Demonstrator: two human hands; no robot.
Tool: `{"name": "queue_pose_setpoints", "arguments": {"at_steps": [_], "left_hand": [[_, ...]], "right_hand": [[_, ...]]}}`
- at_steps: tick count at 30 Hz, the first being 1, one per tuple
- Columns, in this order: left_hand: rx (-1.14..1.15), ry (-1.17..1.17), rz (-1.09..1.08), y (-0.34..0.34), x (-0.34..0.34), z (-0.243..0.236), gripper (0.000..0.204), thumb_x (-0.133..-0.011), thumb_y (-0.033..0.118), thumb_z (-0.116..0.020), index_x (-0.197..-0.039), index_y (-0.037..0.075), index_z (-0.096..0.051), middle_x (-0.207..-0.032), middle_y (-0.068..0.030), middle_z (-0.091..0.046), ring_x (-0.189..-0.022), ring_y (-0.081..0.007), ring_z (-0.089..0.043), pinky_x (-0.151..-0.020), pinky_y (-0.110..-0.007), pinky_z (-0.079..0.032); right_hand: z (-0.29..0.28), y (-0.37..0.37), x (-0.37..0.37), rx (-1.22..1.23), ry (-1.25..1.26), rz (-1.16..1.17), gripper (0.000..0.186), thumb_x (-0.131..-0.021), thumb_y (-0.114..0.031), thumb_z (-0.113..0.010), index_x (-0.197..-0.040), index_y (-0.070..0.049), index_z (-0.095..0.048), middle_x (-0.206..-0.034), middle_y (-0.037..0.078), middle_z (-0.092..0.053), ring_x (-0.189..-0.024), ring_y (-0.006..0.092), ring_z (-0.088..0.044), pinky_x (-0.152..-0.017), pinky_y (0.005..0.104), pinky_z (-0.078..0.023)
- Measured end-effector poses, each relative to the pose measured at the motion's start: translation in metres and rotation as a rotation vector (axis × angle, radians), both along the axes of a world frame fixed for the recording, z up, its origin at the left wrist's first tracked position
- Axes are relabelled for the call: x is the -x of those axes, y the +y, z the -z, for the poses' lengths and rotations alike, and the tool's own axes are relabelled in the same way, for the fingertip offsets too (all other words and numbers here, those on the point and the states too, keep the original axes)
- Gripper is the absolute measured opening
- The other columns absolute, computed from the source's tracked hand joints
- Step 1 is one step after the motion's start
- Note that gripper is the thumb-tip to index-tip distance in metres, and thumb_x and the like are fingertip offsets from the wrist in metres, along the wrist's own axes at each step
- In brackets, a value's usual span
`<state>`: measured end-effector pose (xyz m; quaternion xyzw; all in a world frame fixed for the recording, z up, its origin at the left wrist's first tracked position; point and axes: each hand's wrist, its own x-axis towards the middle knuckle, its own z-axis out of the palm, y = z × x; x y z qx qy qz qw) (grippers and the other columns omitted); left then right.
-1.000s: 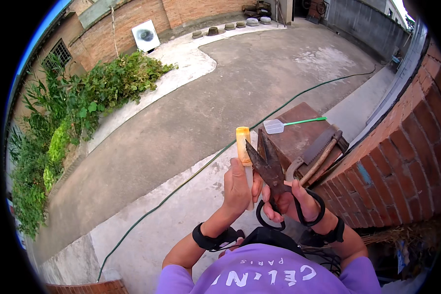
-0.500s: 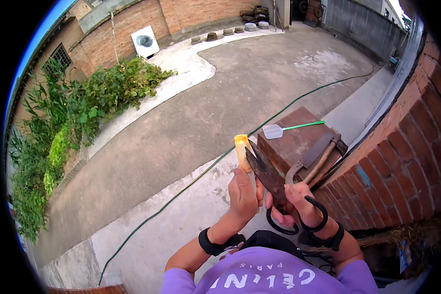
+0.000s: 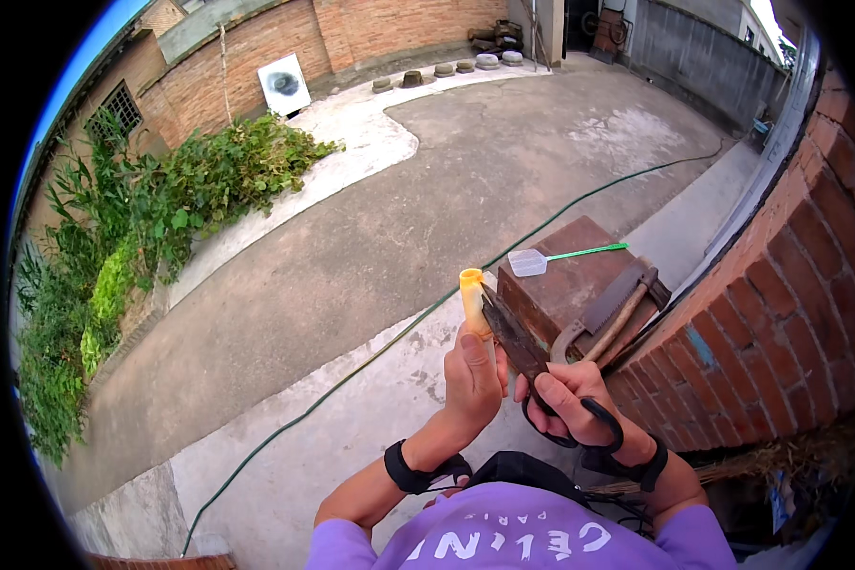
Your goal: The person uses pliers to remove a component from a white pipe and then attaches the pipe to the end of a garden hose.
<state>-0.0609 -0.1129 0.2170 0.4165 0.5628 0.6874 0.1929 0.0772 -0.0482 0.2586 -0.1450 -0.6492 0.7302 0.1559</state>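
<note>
In front of me my left hand (image 3: 475,380) grips a pale yellow tube (image 3: 473,302), its orange-tinted hollow end pointing up and away. My fingers wrap its lower part, so how far down it reaches is hidden. A pair of large dark scissors (image 3: 516,334) with black loop handles is in my right hand (image 3: 570,397), fingers closed about the handles. Their blades lie close together, tips against the tube's right side. Whether the tube's wall is between the blades I cannot tell.
Just beyond my right hand stands a brown box-like block (image 3: 565,252). On it lie a white fly swatter (image 3: 529,262) with green handle and a handsaw (image 3: 610,302). A green hose (image 3: 347,372) crosses the concrete. A brick wall (image 3: 760,332) rises at right, plants (image 3: 190,190) at left.
The scissor blades have come together and the handles have closed. The tube has tipped slightly, showing its round opening. My left hand stays nearly in place.
</note>
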Motion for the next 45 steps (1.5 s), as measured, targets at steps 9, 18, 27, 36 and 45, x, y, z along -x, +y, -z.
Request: {"name": "queue_pose_setpoints", "arguments": {"at_steps": [9, 18, 27, 36, 45], "left_hand": [[0.105, 0.301, -0.021, -0.013, 0.024, 0.008, 0.042, -0.097, 0.035, -0.022, -0.091, 0.0, -0.044, -0.048, -0.0029, -0.042, -0.038, -0.0129, -0.044, -0.037, -0.026, -0.033], [-0.063, 0.036, 0.028, -0.003, -0.003, -0.002, 0.058, -0.093, 0.049, -0.016, -0.092, -0.001, -0.046, -0.059, -0.0037, -0.054, -0.039, -0.0059, -0.046, -0.036, -0.02, -0.034], [0.066, 0.389, 0.084, -0.02, 0.035, 0.006, 0.034, -0.096, 0.03, -0.028, -0.093, 0.001, -0.045, -0.05, -0.0095, -0.045, -0.04, -0.0233, -0.048, -0.039, -0.032, -0.036], [0.185, 0.871, -0.196, -0.009, 0.062, 0.01, 0.016, -0.091, 0.017, -0.045, -0.087, 0.002, -0.044, -0.05, -0.0137, -0.049, -0.043, -0.0321, -0.051, -0.039, -0.04, -0.039], [-0.03, -0.226, 0.299, -0.011, 0.018, 0.002, 0.058, -0.094, 0.047, -0.013, -0.096, 0.0, -0.046, -0.046, 0.0011, -0.041, -0.035, -0.0053, -0.036, -0.033, -0.019, -0.028]], "right_hand": [[-0.007, 0.029, -0.003, -1.253, 0.034, 0.256, 0.025, -0.082, -0.026, -0.061, -0.08, -0.002, -0.055, -0.053, 0.006, -0.052, -0.041, 0.0192, -0.05, -0.037, 0.0305, -0.039], [0.005, -0.019, -0.002, 0.787, 0.167, -0.318, 0.062, -0.088, -0.06, -0.029, -0.095, -0.002, -0.049, -0.053, 0.001, -0.042, -0.04, 0.0061, -0.03, -0.038, 0.0201, -0.025], [-0.021, 0.014, -0.018, -0.524, -0.087, -0.002, 0.021, -0.087, -0.018, -0.055, -0.077, 0.0, -0.057, -0.05, 0.003, -0.05, -0.041, 0.0114, -0.049, -0.04, 0.0265, -0.035], [-0.029, 0.036, -0.013, -1.528, -0.297, 0.196, 0.033, -0.081, -0.032, -0.062, -0.079, 0.001, -0.056, -0.055, 0.016, -0.054, -0.045, 0.0303, -0.053, -0.045, 0.0338, -0.044], [0.021, 0.005, 0.006, 0.488, 0.141, -0.413, 0.067, -0.085, -0.065, -0.026, -0.106, -0.003, -0.042, -0.076, 0.009, -0.055, -0.065, 0.0145, -0.049, -0.057, 0.0231, -0.036]]}}
